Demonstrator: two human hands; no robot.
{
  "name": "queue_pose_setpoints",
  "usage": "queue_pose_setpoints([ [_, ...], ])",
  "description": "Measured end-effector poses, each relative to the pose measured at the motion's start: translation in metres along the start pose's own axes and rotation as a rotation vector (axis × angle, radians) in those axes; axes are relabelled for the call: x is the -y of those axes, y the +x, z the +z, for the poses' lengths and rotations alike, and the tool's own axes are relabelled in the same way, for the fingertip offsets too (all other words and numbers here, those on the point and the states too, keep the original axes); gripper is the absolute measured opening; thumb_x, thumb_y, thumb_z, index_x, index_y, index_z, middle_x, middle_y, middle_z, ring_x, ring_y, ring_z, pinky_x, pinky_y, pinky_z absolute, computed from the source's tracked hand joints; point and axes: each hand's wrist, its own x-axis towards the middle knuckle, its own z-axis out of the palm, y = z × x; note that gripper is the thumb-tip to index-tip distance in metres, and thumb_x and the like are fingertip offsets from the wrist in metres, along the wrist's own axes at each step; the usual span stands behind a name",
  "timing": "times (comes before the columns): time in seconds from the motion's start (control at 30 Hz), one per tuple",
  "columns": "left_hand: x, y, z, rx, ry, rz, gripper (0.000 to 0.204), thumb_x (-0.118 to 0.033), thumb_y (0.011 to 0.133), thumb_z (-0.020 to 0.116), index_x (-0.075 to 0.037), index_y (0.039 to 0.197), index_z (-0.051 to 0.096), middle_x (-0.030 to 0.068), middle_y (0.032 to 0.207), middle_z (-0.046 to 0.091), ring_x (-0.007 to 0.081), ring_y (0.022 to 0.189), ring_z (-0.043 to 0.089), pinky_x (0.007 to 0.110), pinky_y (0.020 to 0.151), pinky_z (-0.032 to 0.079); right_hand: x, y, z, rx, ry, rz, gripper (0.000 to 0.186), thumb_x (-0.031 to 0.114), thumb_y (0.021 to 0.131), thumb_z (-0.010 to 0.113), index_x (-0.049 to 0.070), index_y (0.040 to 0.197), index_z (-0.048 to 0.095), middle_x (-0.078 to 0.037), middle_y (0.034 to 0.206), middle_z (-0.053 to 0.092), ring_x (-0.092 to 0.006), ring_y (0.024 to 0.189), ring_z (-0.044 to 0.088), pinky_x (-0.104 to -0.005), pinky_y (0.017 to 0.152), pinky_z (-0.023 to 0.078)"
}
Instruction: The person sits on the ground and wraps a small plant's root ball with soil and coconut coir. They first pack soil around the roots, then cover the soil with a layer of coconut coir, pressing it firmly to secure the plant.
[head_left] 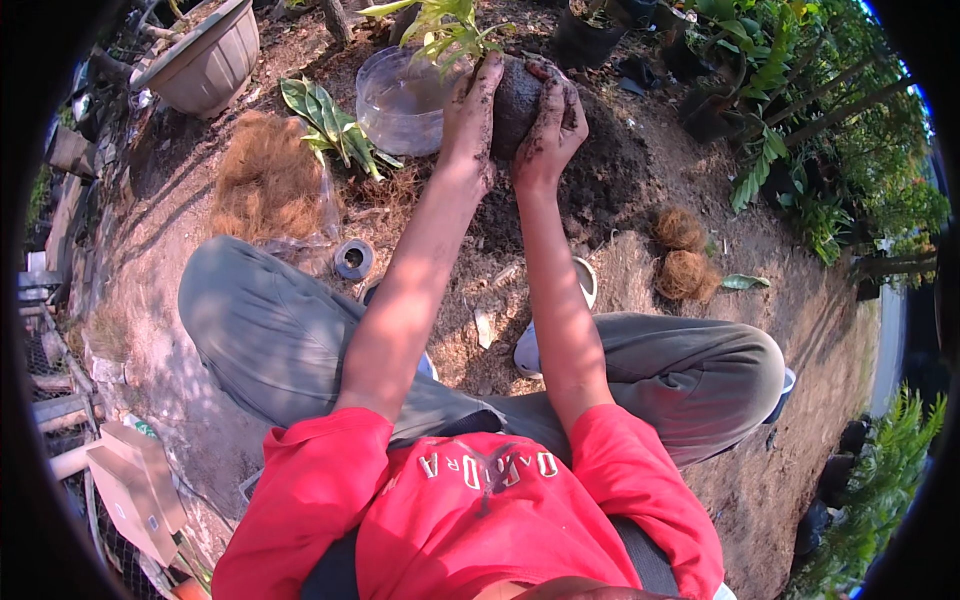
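Seen from above, a person in a red shirt and grey trousers sits with knees spread wide on bare ground, both arms stretched forward. Between the two soil-smeared hands, at the top middle of the view, is a round ball of dark soil. The left hand presses along its left side, fingers pointing away from the body. The right hand cups its right side, fingers bent against it. Both grip the ball between them; I cannot tell whether the hidden fingers are spread or pressed together. A light green leafy plant shows just past the left fingertips; where its stem meets the ball is hidden.

Loose dark soil lies below and to the right of the ball. Left of the hands sits a clear plastic tub, with long cut green leaves beside it. Nearer the left knee are a fluffy pile of brown fibre and a small spool. Beyond the right knee rest two brown fibre balls, near a single green leaf. A large tan pot leans at top left, a cardboard box stands at lower left, and green plants line the right.
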Motion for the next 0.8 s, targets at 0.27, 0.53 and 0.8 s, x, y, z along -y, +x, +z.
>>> queue_pose_setpoints([
  [0.27, -0.018, 0.0, 0.006, -0.029, -0.015, -0.172, 0.056, -0.056, 0.093, 0.048, -0.01, 0.123, 0.056, 0.0096, 0.118, 0.06, 0.0232, 0.108, 0.058, 0.039, 0.095, 0.046, 0.023, 0.0, 0.009, 0.048, 0.276, 0.306, 0.049, 0.041, 0.099, 0.036, 0.003, 0.119, 0.06, -0.013, 0.124, 0.058, -0.0294, 0.111, 0.057, -0.0408, 0.101, 0.041],
  [0.53, -0.005, 0.005, -0.017, 0.129, -0.261, -0.122, 0.039, -0.041, 0.097, 0.042, -0.009, 0.114, 0.059, 0.0076, 0.108, 0.064, 0.0233, 0.098, 0.061, 0.037, 0.089, 0.05, 0.005, -0.012, 0.01, 0.19, -0.498, -0.427, 0.03, 0.018, 0.089, 0.057, -0.003, 0.11, 0.064, -0.023, 0.111, 0.062, -0.0379, 0.107, 0.056, -0.0436, 0.097, 0.041],
  [0.8, -0.003, 0.001, -0.023, 0.031, -0.348, -0.221, 0.04, -0.043, 0.097, 0.046, -0.01, 0.116, 0.058, 0.0076, 0.109, 0.063, 0.0218, 0.098, 0.061, 0.036, 0.088, 0.051, 0.02, -0.014, 0.014, 0.223, -0.491, -0.538, 0.026, 0.015, 0.084, 0.063, -0.003, 0.102, 0.066, -0.023, 0.11, 0.064, -0.0375, 0.103, 0.059, -0.0432, 0.094, 0.043],
])
